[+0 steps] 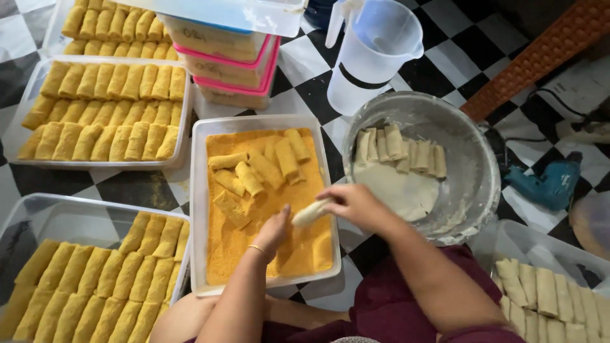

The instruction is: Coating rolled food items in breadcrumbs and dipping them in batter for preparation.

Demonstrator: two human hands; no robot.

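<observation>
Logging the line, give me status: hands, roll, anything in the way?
Right hand holds wet roll over crumb tray. Left hand in crumbs. Coated rolls ahead.

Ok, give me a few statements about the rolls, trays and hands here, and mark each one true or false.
1. The right hand holds a pale uncoated roll over the crumb tray. True.
2. The left hand rests inside the metal bowl. False: it is in the orange crumbs of the crumb tray.
3. The metal bowl contains pale rolls in white batter. True.
4. The clear jug is full of orange crumbs. False: it looks empty.
5. Coated rolls lie in rows in the tray at lower left. True.
</observation>
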